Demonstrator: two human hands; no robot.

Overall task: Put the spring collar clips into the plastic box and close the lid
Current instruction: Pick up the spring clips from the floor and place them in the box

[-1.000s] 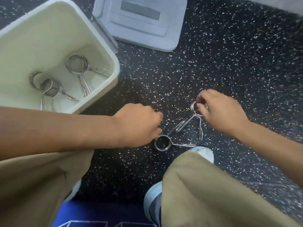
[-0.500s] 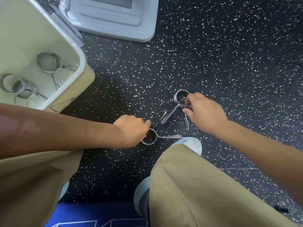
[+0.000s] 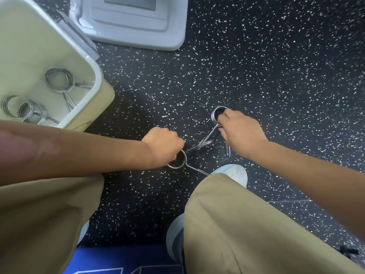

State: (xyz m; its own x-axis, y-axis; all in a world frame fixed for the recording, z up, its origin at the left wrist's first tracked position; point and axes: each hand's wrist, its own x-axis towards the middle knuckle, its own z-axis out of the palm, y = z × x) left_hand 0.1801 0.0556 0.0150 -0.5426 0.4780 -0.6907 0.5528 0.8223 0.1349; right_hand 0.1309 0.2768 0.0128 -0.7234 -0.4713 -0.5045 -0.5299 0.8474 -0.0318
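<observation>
Two steel spring collar clips lie on the black speckled floor between my knees. My left hand [image 3: 163,147] is closed on the coil of the near clip [image 3: 182,165], whose handles point right. My right hand [image 3: 240,133] pinches the coil of the far clip [image 3: 216,113]; its handles run down toward the other clip and seem to cross it. The cream plastic box [image 3: 98,91] stands open at the upper left with three clips [image 3: 59,80] lying inside. Its grey lid [image 3: 134,22] lies flat on the floor at the top.
My knees in tan trousers fill the lower corners, with light shoes [image 3: 233,173] under them. A blue mat [image 3: 122,260] shows at the bottom edge. Bare speckled floor [image 3: 276,76] stretches to the right.
The view has shifted, so the box and lid sit further left and up. Both hands have closed tighter on their clips; the near clip has tilted as my left hand grips its coil.
</observation>
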